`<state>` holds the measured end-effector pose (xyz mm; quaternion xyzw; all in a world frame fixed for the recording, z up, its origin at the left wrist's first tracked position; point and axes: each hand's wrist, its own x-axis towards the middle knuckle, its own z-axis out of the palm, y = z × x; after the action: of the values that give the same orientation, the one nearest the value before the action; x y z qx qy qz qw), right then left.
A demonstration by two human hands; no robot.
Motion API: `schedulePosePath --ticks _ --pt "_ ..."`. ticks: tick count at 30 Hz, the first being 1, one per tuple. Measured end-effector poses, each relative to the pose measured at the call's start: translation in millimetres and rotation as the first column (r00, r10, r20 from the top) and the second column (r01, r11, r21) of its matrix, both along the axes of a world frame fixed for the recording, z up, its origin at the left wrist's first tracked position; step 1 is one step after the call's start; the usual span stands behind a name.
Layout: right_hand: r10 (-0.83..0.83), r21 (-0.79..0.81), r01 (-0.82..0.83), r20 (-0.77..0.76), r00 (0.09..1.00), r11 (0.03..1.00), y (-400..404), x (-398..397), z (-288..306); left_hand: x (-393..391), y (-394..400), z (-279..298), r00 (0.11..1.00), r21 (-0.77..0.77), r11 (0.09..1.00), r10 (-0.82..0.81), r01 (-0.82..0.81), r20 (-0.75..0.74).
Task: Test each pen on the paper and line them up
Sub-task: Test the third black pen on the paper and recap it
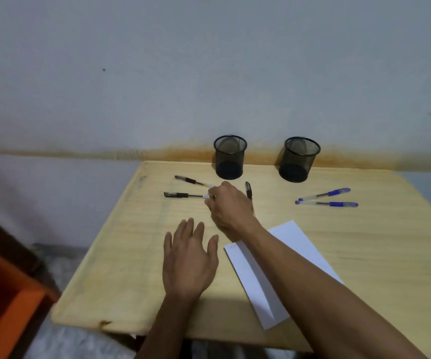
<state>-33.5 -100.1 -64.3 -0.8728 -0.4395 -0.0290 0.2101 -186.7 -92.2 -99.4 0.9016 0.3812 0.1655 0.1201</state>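
My right hand (228, 206) reaches across to the left half of the wooden table (136, 255). Its curled fingertips pinch the near end of a black pen (183, 195) that lies flat. A second black pen (191, 180) lies just behind it, its end close to my thumb. A third black pen (248, 189) lies behind my right hand, partly hidden by it. Two blue pens (324, 194) (328, 203) lie at the right. A white sheet of paper (294, 242) lies under my right forearm. My left hand (189, 257) hovers or rests flat, with fingers spread.
Two black mesh pen cups (230, 158) (298, 159) stand at the table's back edge against the wall. An orange box (4, 294) sits on the floor at the left.
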Motion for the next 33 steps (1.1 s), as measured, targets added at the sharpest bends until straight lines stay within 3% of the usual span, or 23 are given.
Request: schedulePosePath --ticks 8,11,13,15,17,20,23,26,33 --pt "-0.033 0.085 0.029 0.038 0.999 0.996 -2.6 -1.7 -0.4 -1.8 2.5 -4.5 1.000 -0.013 1.000 0.000 0.001 0.026" --pt "-0.071 0.184 0.105 -0.183 0.981 0.977 -26.6 -3.3 11.8 -4.4 1.4 -4.6 0.995 -0.031 0.999 0.010 -0.007 0.097" --pt "-0.037 0.307 0.156 -0.362 0.931 0.939 -54.2 -6.3 22.0 -7.3 -1.2 -0.8 0.972 -0.044 0.999 0.040 -0.030 0.231" --pt "0.016 0.400 0.181 -0.442 0.897 0.898 -89.1 -14.1 34.4 -10.4 -4.7 6.0 0.933 -0.024 0.998 0.062 -0.057 0.356" --pt "0.041 0.427 0.190 -0.476 0.878 0.884 -123.9 -22.0 43.7 -11.8 -8.5 12.1 0.916 0.065 0.998 -0.035 0.010 0.401" --pt "0.078 0.434 0.201 -0.545 0.835 0.878 -166.8 -30.0 53.0 -10.5 -18.7 18.3 0.901 0.250 0.953 -0.255 0.173 0.350" --pt "0.169 0.545 0.323 -0.669 0.723 0.773 -196.7 -29.5 58.5 -5.6 -36.7 26.0 0.858 0.317 0.915 -0.362 0.251 0.365" --pt "0.195 0.565 0.456 -0.749 0.633 0.688 -210.9 -27.1 55.5 6.4 -59.6 37.2 0.811 0.242 0.902 -0.429 0.358 0.398" --pt "0.155 0.491 0.378 -0.746 0.647 0.785 -230.2 -21.8 37.6 19.4 -91.9 57.1 0.798 -0.035 0.888 -0.393 0.458 0.457"
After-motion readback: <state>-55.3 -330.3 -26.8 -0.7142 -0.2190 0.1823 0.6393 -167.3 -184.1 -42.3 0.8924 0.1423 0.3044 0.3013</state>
